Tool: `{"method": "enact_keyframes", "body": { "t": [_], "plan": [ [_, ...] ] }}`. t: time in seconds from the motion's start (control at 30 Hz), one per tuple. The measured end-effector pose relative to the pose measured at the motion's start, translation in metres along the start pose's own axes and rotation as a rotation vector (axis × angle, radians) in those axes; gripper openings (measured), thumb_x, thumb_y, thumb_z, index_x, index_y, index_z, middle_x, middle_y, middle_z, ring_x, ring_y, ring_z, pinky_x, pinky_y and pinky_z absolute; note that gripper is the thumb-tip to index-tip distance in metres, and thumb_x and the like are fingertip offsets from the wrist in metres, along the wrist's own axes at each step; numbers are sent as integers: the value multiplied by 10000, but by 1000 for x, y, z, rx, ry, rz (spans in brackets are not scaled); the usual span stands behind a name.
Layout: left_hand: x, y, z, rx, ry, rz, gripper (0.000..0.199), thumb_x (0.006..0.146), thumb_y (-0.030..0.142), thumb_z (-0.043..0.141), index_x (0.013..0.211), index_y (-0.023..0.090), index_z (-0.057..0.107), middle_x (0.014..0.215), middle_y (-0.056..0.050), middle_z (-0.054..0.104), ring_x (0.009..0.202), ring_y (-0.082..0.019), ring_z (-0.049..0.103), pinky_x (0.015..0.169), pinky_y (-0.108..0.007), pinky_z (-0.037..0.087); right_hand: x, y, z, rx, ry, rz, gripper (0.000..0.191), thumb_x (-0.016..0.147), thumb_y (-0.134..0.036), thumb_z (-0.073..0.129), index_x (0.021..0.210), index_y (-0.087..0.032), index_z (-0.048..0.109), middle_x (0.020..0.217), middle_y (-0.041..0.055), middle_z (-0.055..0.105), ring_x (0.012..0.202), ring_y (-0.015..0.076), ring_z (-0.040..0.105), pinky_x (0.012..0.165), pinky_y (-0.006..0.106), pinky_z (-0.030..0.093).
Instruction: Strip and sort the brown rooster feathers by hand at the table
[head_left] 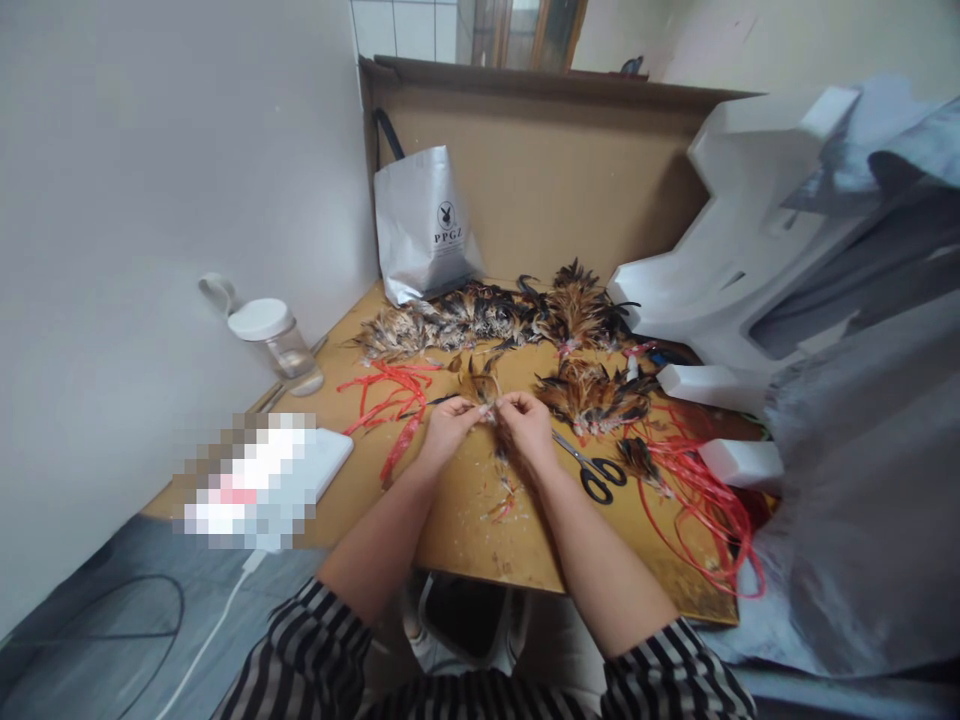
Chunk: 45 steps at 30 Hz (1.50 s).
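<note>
My left hand [451,428] and my right hand [525,422] come together over the middle of the table, fingers pinched at the base of a small bunch of brown feathers [477,382]. The feather tips point away from me; the fingers partly hide the bases. Just right of my right hand lie black-handled scissors [596,475]. Beyond them sits a fan of brown and black feathers [592,392]. Red plastic strips [394,390] lie left of my left hand. Feather scraps [504,495] are scattered between my forearms.
A long heap of feathers [457,322] runs along the back, below a silver bag [424,225]. More red strips [705,500] tangle at right, near white foam pieces [667,270]. At left stand a lidded jar [277,345] and a partly blurred white device [330,460] with a cable.
</note>
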<state>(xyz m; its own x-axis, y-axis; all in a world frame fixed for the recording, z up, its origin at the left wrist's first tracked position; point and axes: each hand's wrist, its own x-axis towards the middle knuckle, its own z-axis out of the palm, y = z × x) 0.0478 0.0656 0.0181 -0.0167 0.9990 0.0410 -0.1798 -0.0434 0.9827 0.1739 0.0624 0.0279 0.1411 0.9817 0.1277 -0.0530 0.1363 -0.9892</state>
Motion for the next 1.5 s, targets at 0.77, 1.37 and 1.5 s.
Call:
{"method": "enact_keyframes", "body": {
  "t": [0.77,1.37,1.5],
  "plan": [
    [3,-9,-3,9,-56,30,244,592,337,699,623,136,565,548,17,569,464,-64,458,465,-189,347,0,2,2,238,-118,177,288,543,-347,741,612,-179,518,424,-73,480,359,53,358,369,187,243],
    [0,-6,-1,-46,-115,-128,269,523,197,721,742,112,589,585,-27,629,473,-83,541,497,-200,412,3,4,-2,295,-177,245,320,507,-352,754,560,-173,494,419,-61,494,371,64,395,411,203,289],
    [-2,-5,-5,-160,-240,-164,308,573,270,722,807,106,608,710,-74,668,578,-106,597,557,-210,437,4,1,-5,419,-283,298,313,497,-327,775,564,-165,517,466,-41,528,432,75,464,478,219,383]
  ]
}}
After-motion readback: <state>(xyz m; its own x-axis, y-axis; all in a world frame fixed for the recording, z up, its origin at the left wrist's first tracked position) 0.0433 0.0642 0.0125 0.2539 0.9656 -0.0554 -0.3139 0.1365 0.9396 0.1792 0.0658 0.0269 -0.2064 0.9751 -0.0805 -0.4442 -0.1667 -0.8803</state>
